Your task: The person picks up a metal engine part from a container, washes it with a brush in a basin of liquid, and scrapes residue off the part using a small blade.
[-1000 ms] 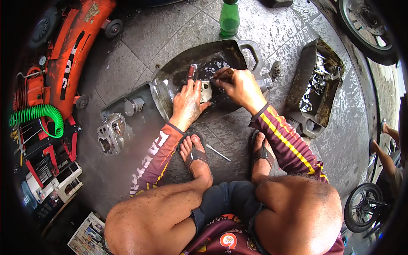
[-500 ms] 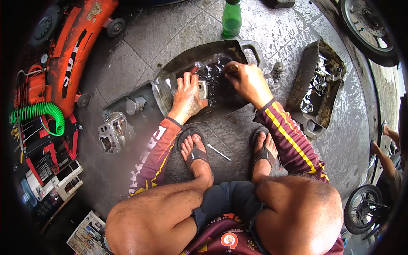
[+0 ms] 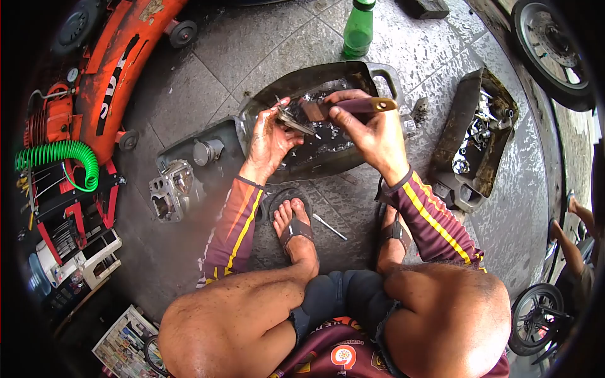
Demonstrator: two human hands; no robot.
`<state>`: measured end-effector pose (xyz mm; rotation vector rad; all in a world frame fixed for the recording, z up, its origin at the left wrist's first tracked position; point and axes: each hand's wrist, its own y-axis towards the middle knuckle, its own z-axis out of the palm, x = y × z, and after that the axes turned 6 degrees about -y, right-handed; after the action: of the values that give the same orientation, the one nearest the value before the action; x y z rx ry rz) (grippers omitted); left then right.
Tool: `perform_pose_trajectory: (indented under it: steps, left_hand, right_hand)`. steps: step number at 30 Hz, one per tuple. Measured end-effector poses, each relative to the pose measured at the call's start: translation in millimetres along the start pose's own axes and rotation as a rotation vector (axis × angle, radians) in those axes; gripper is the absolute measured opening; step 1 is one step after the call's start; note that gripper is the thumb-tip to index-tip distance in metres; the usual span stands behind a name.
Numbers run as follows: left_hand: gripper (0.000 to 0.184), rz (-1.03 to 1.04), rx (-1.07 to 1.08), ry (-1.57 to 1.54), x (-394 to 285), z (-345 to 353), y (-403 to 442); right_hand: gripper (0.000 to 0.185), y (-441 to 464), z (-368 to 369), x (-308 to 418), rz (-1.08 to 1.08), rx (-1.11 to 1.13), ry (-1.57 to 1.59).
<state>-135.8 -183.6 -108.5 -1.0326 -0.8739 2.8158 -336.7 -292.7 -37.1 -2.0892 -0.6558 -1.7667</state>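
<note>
Metal part [image 3: 294,122] partly hidden by the left grip [image 3: 267,143] holding it, brush [image 3: 361,105] in the right grip [image 3: 380,135], long axis sideways, bristles [image 3: 312,111] pointing left.

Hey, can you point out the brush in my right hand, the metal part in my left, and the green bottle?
Brush [image 3: 362,106]: head view, on the handle.
Metal part [image 3: 293,122]: head view, around its middle.
Green bottle [image 3: 358,38]: head view, on the body.
</note>
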Motion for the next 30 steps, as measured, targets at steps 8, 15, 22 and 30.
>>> perform_pose_trajectory:
  steps: [8,15,22,30]
  left_hand:
    - [0.060,-0.081,-0.041,-0.001,11.3,-1.4,0.7]
    - [0.081,-0.215,-0.058,-0.124,17.9,4.7,-2.7]
    - [0.090,-0.218,-0.021,-0.177,13.6,14.1,-4.6]
    - [0.076,-0.123,0.059,-0.231,17.3,20.4,-9.1]
  right_hand:
    - [0.017,-1.6,11.7,-20.3,-0.024,0.049,-0.213]
    - [0.017,3.8,15.6,-25.5,-0.077,0.201,-0.334]
    - [0.016,-6.1,20.2,-16.3,0.015,0.230,-0.093]
    - [0.019,1.9,16.8,-4.7,-0.025,0.156,-0.210]
